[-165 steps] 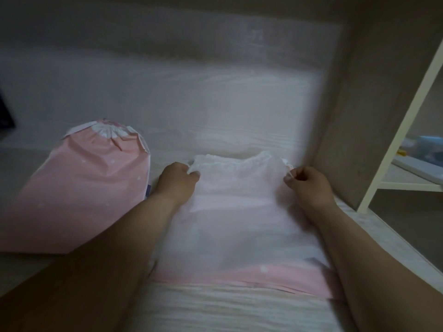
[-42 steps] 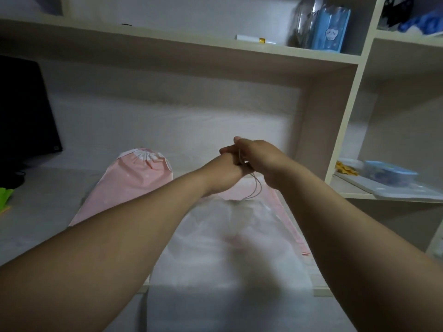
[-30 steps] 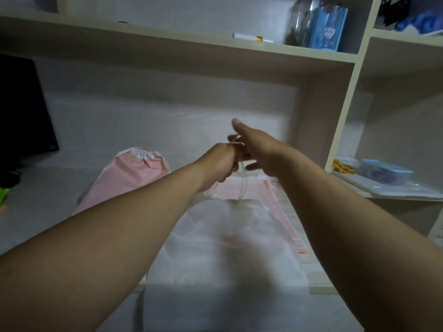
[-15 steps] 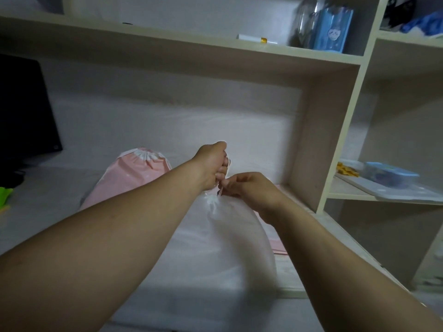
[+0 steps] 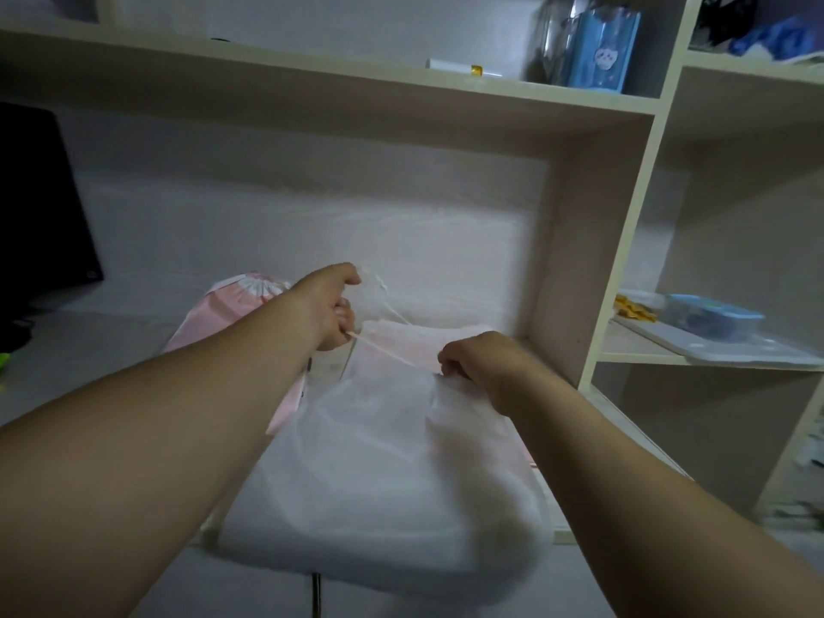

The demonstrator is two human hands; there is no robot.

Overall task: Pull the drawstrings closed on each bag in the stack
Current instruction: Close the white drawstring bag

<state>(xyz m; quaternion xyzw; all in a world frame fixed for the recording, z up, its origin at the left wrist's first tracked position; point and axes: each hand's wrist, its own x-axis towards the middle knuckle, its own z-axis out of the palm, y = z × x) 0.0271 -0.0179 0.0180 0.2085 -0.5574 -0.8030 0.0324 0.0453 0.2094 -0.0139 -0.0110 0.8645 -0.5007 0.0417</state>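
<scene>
A translucent white drawstring bag (image 5: 383, 466) is lifted above the desk in front of me. My right hand (image 5: 479, 363) pinches its gathered mouth. My left hand (image 5: 330, 305) is fisted on the thin drawstring (image 5: 379, 347), which runs taut from that fist to the bag's mouth. Beneath and behind the bag lies another flat bag (image 5: 410, 341), pink and white, on the desk. A pink bag (image 5: 227, 310) with its white top gathered shut lies to the left, partly hidden by my left forearm.
A dark monitor (image 5: 40, 207) stands at far left. A shelf upright (image 5: 593, 243) rises close to my right hand, with a low shelf holding a blue box (image 5: 709, 316) beyond it. The upper shelf carries a blue carton (image 5: 602, 51).
My hands have moved apart: the left pulled the cord up and left, the right slid down and right along the bag's mouth. The cord now stretches between them.
</scene>
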